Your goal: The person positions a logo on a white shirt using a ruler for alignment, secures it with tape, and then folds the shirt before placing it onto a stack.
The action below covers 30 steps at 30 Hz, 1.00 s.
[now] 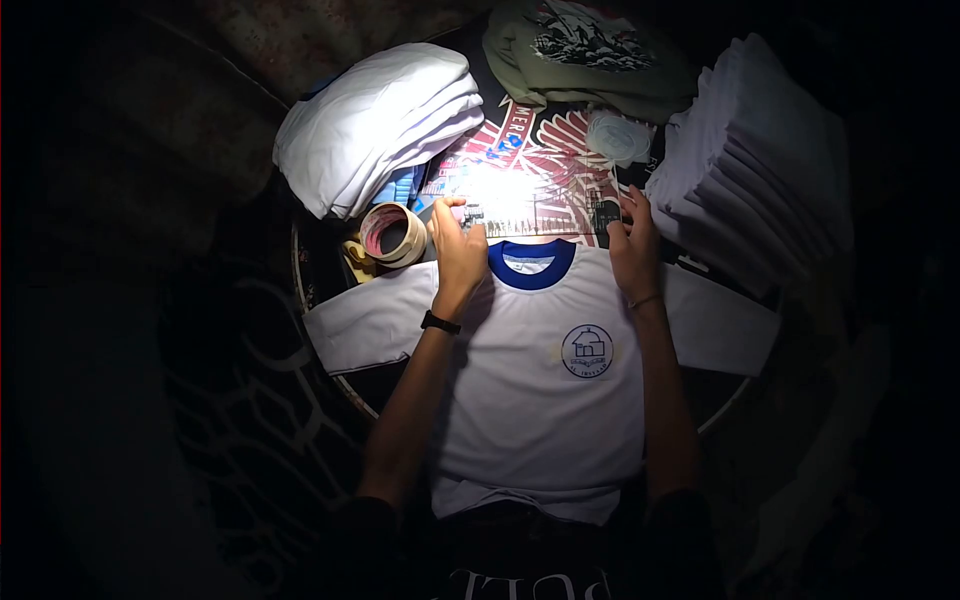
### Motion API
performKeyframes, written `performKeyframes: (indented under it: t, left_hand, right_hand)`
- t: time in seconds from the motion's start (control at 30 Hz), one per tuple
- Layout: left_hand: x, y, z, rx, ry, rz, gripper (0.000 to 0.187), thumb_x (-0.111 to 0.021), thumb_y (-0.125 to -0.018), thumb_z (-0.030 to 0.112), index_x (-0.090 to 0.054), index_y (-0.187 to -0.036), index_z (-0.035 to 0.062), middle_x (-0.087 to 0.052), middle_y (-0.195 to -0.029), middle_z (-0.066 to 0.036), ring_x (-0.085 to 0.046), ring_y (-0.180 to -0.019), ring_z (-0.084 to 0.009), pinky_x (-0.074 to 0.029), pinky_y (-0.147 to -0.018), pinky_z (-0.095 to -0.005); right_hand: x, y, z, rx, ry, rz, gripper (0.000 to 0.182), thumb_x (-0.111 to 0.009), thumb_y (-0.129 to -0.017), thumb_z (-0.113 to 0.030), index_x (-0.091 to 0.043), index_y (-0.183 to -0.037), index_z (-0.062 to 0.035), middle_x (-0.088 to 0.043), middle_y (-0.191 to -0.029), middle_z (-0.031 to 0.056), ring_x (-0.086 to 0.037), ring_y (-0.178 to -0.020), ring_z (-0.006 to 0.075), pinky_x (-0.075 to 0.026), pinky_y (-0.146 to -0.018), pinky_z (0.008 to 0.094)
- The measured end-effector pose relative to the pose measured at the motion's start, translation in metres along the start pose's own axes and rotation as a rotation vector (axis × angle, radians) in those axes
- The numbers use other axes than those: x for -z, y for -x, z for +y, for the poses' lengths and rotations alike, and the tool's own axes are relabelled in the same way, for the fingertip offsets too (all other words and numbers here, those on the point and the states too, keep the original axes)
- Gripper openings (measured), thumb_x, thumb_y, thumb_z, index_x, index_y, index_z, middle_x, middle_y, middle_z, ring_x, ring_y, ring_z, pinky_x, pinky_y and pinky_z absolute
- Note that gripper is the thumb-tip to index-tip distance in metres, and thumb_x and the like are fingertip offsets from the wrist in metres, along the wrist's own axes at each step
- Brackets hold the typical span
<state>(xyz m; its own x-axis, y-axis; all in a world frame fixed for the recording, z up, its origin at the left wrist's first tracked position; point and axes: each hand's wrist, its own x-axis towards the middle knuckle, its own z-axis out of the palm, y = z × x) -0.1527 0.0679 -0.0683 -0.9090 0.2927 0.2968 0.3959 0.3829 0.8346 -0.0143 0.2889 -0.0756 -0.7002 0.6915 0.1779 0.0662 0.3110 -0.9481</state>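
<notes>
Setting: a dark workspace seen from above, lit only at the centre, where a round desk [330,375] carried clothing.
Shirt: a white T-shirt [540,400] with a blue collar [530,268] lay flat, face up, at the centre of the desk, collar toward 12 o'clock and sleeves spread toward 9 and 3 o'clock. A round blue crest [587,350] sat on its chest, just right of centre.
Left hand: the left hand [457,245] rested at the shirt's shoulder, at about 11 o'clock from the crest, fingers curled; something small and pale showed at the fingertips, but whether it was pinched could not be told. A dark watch [440,322] circled the wrist.
Right hand: the right hand [635,245] lay at the other shoulder, at about 1 o'clock from the crest, fingers loosely spread and pressing down on the cloth, gripping nothing.
Tape: a roll of tape [392,235] stood just beside the left hand, on its 9 o'clock side.
Left pile: folded white garments [375,125] were stacked at 11 o'clock.
Right pile: a taller stack of white folded shirts [755,165] stood at 2 o'clock, close to the right hand.
Top: an olive printed shirt [585,55] lay at 12 o'clock, with a red-and-white printed sheet [545,175] below it under glare.
</notes>
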Motion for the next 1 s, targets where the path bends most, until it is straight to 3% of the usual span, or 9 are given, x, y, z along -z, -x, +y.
performKeyframes:
  t: [0.2, 0.27, 0.33, 0.4, 0.5, 0.57, 0.63, 0.73, 1.0]
  left_hand:
    - [0.001, -0.005, 0.001, 0.098, 0.007, -0.087, 0.042, -0.057, -0.084, 0.007, -0.048, -0.123, -0.0052, -0.057, -0.117, -0.032, -0.052, -0.111, -0.0445, -0.04, -0.102, -0.0518]
    - [0.004, 0.005, 0.011, -0.005, 0.006, -0.036, 0.046, -0.055, -0.085, 0.005, -0.046, -0.129, -0.0069, -0.056, -0.12, -0.034, -0.052, -0.115, -0.048, -0.04, -0.106, -0.0521]
    - [0.023, 0.033, 0.042, -0.169, 0.001, -0.019, 0.05, -0.054, -0.086, 0.003, -0.045, -0.134, -0.008, -0.054, -0.127, -0.036, -0.051, -0.122, -0.0505, -0.039, -0.109, -0.052]
    - [0.05, 0.08, 0.061, -0.159, 0.048, -0.073, 0.048, -0.054, -0.086, 0.002, -0.048, -0.133, -0.0076, -0.057, -0.128, -0.03, -0.052, -0.127, -0.0457, -0.039, -0.112, -0.0494]
    - [0.11, 0.158, 0.063, 0.041, 0.159, -0.102, 0.031, -0.05, -0.099, 0.011, -0.056, -0.125, -0.0039, -0.061, -0.125, -0.018, -0.061, -0.117, -0.0243, -0.048, -0.105, -0.0361]
    - [0.152, 0.206, 0.049, 0.244, 0.127, -0.001, 0.016, -0.05, -0.099, 0.009, -0.061, -0.106, -0.0012, -0.067, -0.094, -0.011, -0.066, -0.087, -0.0187, -0.054, -0.08, -0.0327]
    - [0.191, 0.245, 0.032, 0.398, 0.188, 0.092, 0.019, -0.045, -0.106, 0.012, -0.058, -0.098, 0.002, -0.063, -0.081, -0.005, -0.061, -0.074, -0.0103, -0.05, -0.069, -0.0269]
    - [0.242, 0.287, -0.002, 0.673, 0.104, -0.017, 0.031, -0.05, -0.11, 0.022, -0.064, -0.093, -0.0002, -0.066, -0.079, -0.004, -0.062, -0.069, -0.0086, -0.05, -0.063, -0.0244]
    - [0.258, 0.312, 0.005, 0.893, 0.195, -0.628, 0.051, -0.068, -0.101, 0.046, -0.075, -0.082, -0.0013, -0.066, -0.064, -0.004, -0.062, -0.057, -0.0104, -0.049, -0.057, -0.0268]
  right_hand:
    - [0.002, -0.001, -0.001, -0.034, 0.136, -0.037, 0.055, -0.056, -0.096, -0.014, -0.046, -0.147, 0.0042, -0.065, -0.131, 0.0269, -0.062, -0.122, 0.0417, -0.047, -0.107, 0.0453]
    - [0.005, 0.003, 0.0, -0.026, 0.201, -0.055, 0.054, -0.057, -0.096, -0.013, -0.047, -0.147, 0.003, -0.063, -0.132, 0.0274, -0.061, -0.124, 0.0427, -0.047, -0.108, 0.0453]
    - [0.007, 0.01, -0.012, 0.232, 0.329, -0.015, 0.049, -0.06, -0.097, -0.011, -0.051, -0.144, 0.001, -0.06, -0.136, 0.0268, -0.058, -0.129, 0.0426, -0.046, -0.11, 0.045]
    - [0.011, 0.033, -0.046, 0.258, 0.376, -0.042, 0.044, -0.061, -0.098, -0.009, -0.054, -0.14, 0.0018, -0.057, -0.14, 0.0252, -0.055, -0.133, 0.0412, -0.044, -0.112, 0.0446]
    - [0.015, 0.088, -0.089, 0.231, 0.275, -0.154, 0.025, -0.06, -0.097, -0.006, -0.065, -0.121, 0.0028, -0.065, -0.123, 0.0211, -0.065, -0.114, 0.0363, -0.05, -0.1, 0.0425]
    - [0.026, 0.129, -0.111, 0.145, 0.234, -0.242, 0.02, -0.06, -0.098, -0.007, -0.066, -0.115, 0.0027, -0.067, -0.111, 0.0194, -0.067, -0.103, 0.0322, -0.052, -0.092, 0.0401]
    - [0.048, 0.173, -0.118, 0.054, 0.234, -0.319, 0.016, -0.06, -0.099, -0.008, -0.068, -0.109, 0.0025, -0.07, -0.1, 0.0178, -0.07, -0.092, 0.0281, -0.054, -0.085, 0.0378]
    - [0.077, 0.236, -0.106, -0.255, 0.257, -0.01, 0.022, -0.061, -0.103, -0.018, -0.064, -0.094, 0.002, -0.064, -0.073, 0.0117, -0.065, -0.07, 0.0176, -0.051, -0.068, 0.0338]
    - [0.138, 0.336, -0.085, -0.476, 0.608, -0.101, 0.043, -0.077, -0.095, -0.035, -0.057, -0.086, 0.0023, -0.061, -0.071, 0.0146, -0.058, -0.065, 0.0239, -0.048, -0.065, 0.0409]
